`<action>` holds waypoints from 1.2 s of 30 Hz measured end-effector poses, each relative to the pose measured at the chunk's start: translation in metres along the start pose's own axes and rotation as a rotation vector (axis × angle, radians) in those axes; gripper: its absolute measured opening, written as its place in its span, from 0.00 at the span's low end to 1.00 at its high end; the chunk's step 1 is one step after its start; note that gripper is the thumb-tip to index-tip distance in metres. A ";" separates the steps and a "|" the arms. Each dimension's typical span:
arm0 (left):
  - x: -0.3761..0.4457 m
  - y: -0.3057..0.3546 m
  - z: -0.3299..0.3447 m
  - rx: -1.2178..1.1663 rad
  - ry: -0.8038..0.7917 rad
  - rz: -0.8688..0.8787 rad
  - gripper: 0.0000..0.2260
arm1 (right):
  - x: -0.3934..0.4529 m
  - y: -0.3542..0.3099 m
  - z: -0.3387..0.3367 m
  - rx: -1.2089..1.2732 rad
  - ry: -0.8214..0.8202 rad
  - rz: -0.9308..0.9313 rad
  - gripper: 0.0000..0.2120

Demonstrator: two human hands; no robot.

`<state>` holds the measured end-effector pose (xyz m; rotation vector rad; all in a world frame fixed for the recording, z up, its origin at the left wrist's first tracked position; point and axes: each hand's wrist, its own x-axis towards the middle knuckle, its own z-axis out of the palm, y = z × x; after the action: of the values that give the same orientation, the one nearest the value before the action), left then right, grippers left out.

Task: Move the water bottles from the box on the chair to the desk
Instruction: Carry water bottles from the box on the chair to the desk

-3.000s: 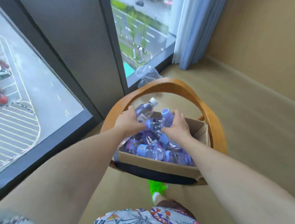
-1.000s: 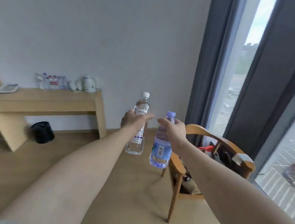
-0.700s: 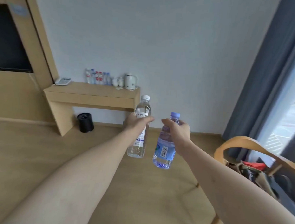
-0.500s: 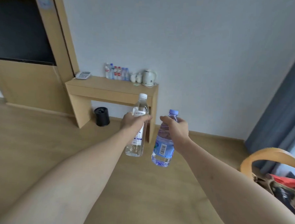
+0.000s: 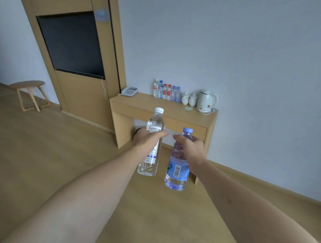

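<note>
A: What do the hands have?

B: The left hand [image 5: 147,139] has its fingers curled round the upper part of a clear water bottle [image 5: 152,145] with a white cap and a white label. The right hand [image 5: 189,149] grips the neck and shoulder of a blue-capped water bottle [image 5: 178,168] with a blue label and a barcode. Both bottles are upright, side by side, apart from each other, held out over the wooden floor [image 5: 44,153]

A: And the desk?

B: The wooden desk [image 5: 164,106] stands ahead against the white wall [image 5: 232,51], beyond the held bottles. A row of bottles [image 5: 166,91] stands at the back of its top. To their right are two white cups [image 5: 189,99] and a white electric kettle [image 5: 205,101]; to their left a desk telephone [image 5: 129,91]

A: Anything else?

B: A dark television screen [image 5: 71,44] is set in a wooden panel left of the desk, and a small wooden stool [image 5: 29,93] stands at far left
</note>
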<state>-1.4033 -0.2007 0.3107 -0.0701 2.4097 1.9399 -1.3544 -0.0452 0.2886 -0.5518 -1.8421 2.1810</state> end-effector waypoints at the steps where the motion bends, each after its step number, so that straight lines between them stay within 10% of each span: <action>1: 0.019 0.006 0.000 -0.017 0.019 -0.008 0.21 | 0.019 -0.004 0.008 -0.008 -0.014 0.002 0.16; 36: 0.684 -0.035 -0.127 -0.038 0.042 -0.157 0.28 | 0.570 0.003 0.399 -0.039 -0.081 0.108 0.14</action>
<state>-2.0846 -0.3360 0.2591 -0.2948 2.3136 1.9329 -2.0390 -0.1675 0.2636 -0.5919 -1.9425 2.2722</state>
